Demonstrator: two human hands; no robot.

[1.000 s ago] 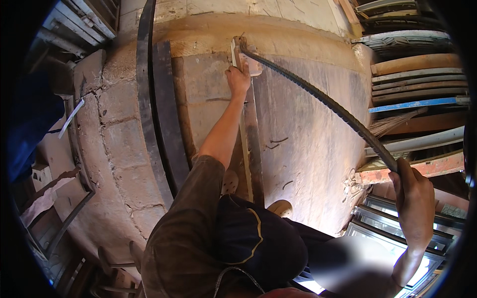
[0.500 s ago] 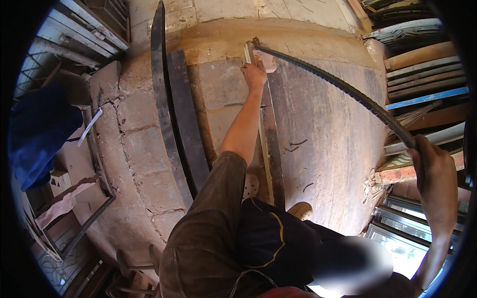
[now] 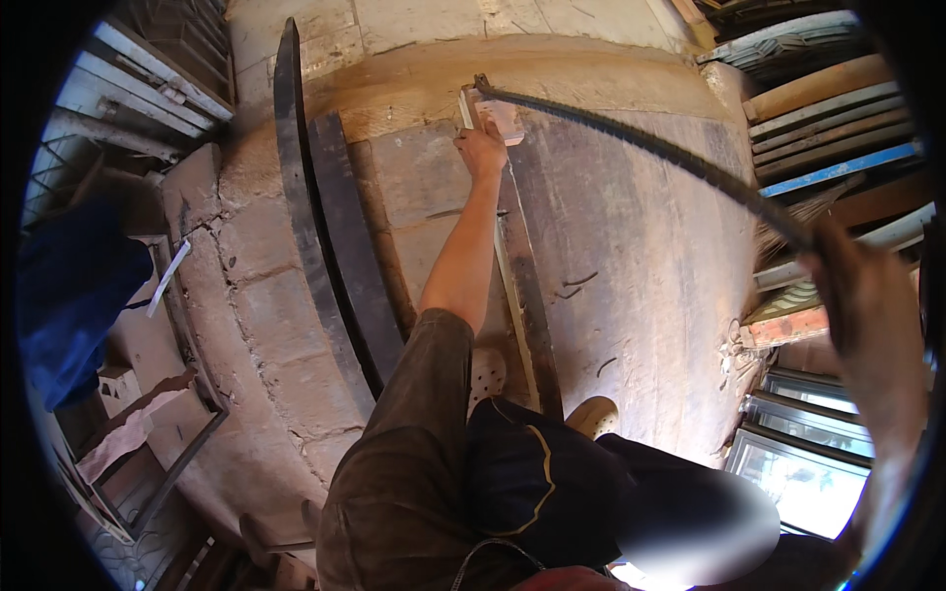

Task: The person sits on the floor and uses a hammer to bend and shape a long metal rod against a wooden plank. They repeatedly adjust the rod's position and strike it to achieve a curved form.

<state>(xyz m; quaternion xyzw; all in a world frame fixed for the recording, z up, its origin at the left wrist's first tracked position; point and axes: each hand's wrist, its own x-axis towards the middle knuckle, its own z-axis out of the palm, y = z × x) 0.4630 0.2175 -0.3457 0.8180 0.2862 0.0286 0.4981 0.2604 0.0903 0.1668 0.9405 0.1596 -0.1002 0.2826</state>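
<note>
Head view: left hand [image 3: 482,150] and right hand [image 3: 867,295] each grip one saw [image 3: 650,148]

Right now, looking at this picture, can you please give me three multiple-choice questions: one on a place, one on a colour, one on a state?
1. Where does the left hand rest?
A. on the small pale block at the top of the long board
B. on the blue cloth
C. on the dark metal strips

2. What colour is the cloth at the left edge?
A. red
B. blue
C. yellow

3. How is the right hand?
A. open and flat
B. closed around the near end of the long dark curved blade
C. resting on the floor

Answers: 1 A, the fingers lie against the block. 2 B, it is plainly blue. 3 B, the blade runs into the closed fist.
</note>
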